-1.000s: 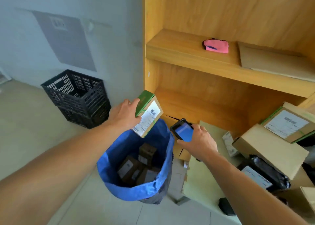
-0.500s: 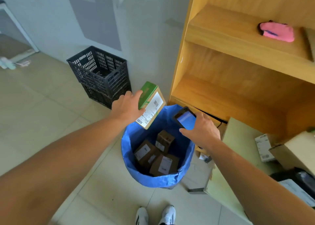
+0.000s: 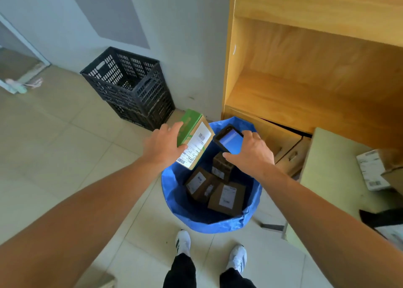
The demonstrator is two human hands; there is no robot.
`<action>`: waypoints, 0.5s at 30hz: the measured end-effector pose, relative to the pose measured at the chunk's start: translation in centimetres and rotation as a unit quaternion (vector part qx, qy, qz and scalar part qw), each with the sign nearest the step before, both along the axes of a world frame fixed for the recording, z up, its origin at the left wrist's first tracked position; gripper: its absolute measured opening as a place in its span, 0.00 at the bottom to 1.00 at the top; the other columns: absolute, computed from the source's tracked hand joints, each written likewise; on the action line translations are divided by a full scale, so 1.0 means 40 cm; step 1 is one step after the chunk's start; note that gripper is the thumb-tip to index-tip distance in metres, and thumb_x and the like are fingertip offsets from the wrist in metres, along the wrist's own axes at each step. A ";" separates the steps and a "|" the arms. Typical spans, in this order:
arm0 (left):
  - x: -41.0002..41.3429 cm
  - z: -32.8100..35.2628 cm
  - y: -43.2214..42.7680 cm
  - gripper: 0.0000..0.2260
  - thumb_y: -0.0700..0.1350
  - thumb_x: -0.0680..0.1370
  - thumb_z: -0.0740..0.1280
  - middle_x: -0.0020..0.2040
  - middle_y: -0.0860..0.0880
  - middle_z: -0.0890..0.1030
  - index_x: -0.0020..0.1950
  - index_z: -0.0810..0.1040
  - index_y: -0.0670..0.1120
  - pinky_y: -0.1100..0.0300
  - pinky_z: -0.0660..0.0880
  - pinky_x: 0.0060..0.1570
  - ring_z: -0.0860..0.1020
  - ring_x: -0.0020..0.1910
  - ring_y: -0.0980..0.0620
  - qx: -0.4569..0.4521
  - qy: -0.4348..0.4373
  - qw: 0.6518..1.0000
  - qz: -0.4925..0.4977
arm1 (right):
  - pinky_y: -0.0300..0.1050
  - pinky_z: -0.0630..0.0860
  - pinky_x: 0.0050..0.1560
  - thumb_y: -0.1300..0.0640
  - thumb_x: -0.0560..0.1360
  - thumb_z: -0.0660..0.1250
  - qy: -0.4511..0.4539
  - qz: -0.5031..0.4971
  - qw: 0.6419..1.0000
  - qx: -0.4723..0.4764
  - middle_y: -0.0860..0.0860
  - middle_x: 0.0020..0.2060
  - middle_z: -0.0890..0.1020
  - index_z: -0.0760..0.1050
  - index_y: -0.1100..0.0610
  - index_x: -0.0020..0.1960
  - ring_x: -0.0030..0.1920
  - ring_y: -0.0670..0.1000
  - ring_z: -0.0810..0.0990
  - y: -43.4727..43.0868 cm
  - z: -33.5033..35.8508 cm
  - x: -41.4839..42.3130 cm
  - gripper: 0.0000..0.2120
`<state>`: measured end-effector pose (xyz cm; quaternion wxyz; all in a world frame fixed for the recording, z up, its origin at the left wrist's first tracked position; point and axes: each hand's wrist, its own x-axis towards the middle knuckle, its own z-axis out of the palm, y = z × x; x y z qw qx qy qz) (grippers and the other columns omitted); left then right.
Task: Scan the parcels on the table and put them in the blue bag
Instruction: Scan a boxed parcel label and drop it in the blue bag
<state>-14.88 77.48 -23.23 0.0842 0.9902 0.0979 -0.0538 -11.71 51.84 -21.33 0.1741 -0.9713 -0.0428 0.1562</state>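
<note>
Overhead, left hand [image 3: 162,150] grips a green-topped parcel [image 3: 194,140] and right hand [image 3: 250,154] grips a scanner [image 3: 229,139] above the blue bag [image 3: 174,200]; square the barcode to the scanner before dropping.

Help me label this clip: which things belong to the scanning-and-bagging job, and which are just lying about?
Job: green-topped parcel in left hand; scanner in right hand; blue bag; brown parcels inside it; labelled parcel on table.
Lying about: black crate; wooden shelf unit.

Parcel labels [image 3: 196,146] — barcodes only, print too small to read
</note>
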 end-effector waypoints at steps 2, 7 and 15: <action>0.036 -0.058 -0.004 0.33 0.59 0.77 0.71 0.61 0.45 0.74 0.77 0.59 0.58 0.47 0.75 0.48 0.78 0.56 0.41 -0.009 0.018 1.000 -0.019 | 0.58 0.77 0.58 0.34 0.70 0.72 0.001 -0.026 1.000 0.006 0.54 0.67 0.72 0.62 0.55 0.74 0.66 0.58 0.73 0.002 -0.049 0.020 0.43; 0.070 -0.247 -0.022 0.35 0.58 0.77 0.71 0.64 0.44 0.73 0.79 0.59 0.56 0.44 0.75 0.53 0.76 0.61 0.40 0.006 0.062 0.996 -0.063 | 0.58 0.75 0.60 0.36 0.69 0.74 0.017 -0.065 0.998 0.019 0.53 0.69 0.71 0.62 0.54 0.76 0.68 0.58 0.72 0.007 -0.204 0.048 0.43; 0.010 -0.561 -0.079 0.38 0.57 0.75 0.73 0.64 0.49 0.72 0.79 0.55 0.56 0.51 0.71 0.38 0.73 0.59 0.44 0.055 0.129 0.979 -0.148 | 0.59 0.75 0.61 0.36 0.70 0.73 0.031 -0.077 0.996 0.020 0.52 0.71 0.69 0.60 0.53 0.77 0.69 0.57 0.71 0.000 -0.459 0.036 0.44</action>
